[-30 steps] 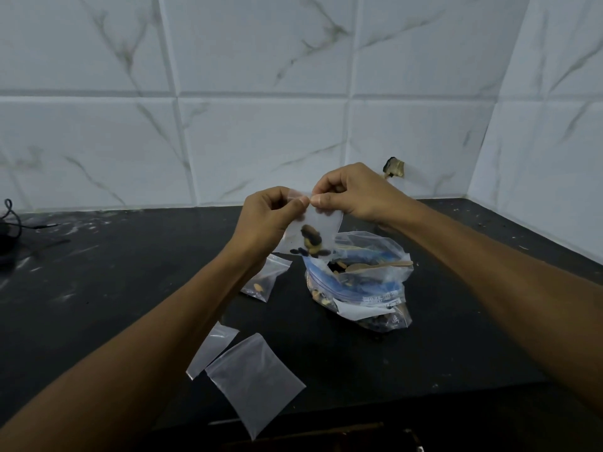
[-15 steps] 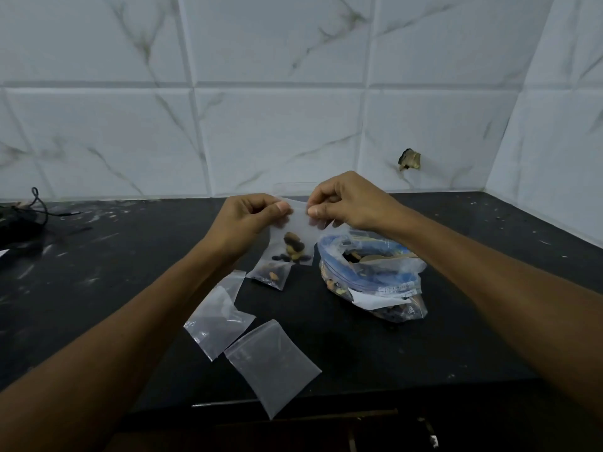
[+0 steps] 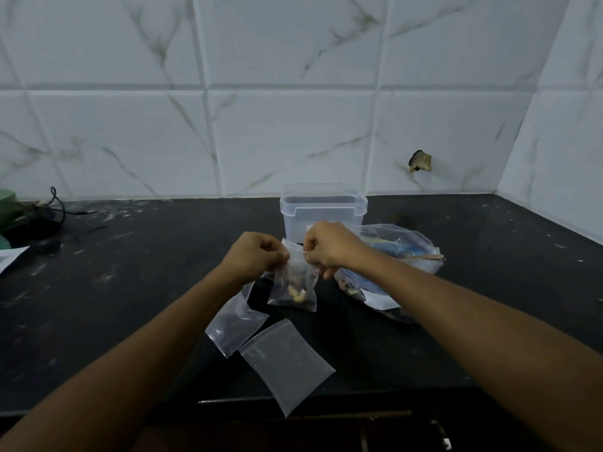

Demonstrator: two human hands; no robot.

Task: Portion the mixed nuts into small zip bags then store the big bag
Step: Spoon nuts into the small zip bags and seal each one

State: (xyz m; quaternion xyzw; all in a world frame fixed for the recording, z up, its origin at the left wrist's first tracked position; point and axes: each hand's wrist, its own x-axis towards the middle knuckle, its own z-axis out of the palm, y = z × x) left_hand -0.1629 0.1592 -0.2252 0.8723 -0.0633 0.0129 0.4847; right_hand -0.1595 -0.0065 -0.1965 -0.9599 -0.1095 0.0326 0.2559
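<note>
A small clear zip bag (image 3: pixel 293 285) with a few nuts at its bottom hangs above the black counter (image 3: pixel 137 288). My left hand (image 3: pixel 256 257) pinches its top left corner and my right hand (image 3: pixel 329 244) pinches its top right corner. The big bag of mixed nuts (image 3: pixel 391 272) lies open on the counter just right of my right hand, with a wooden stick (image 3: pixel 427 257) poking out of it. Two empty small zip bags (image 3: pixel 287 362) (image 3: pixel 236 327) lie flat in front, below the held bag.
A clear plastic container (image 3: pixel 323 210) stands behind my hands against the tiled wall. At the far left lie a black cable (image 3: pixel 62 207), a green object (image 3: pixel 6 207) and a paper (image 3: pixel 9 257). The counter's front edge runs just below the empty bags.
The view tilted up and the clear container came into sight. My hands dropped lower with the small zip bag, which now hangs nearer the counter.
</note>
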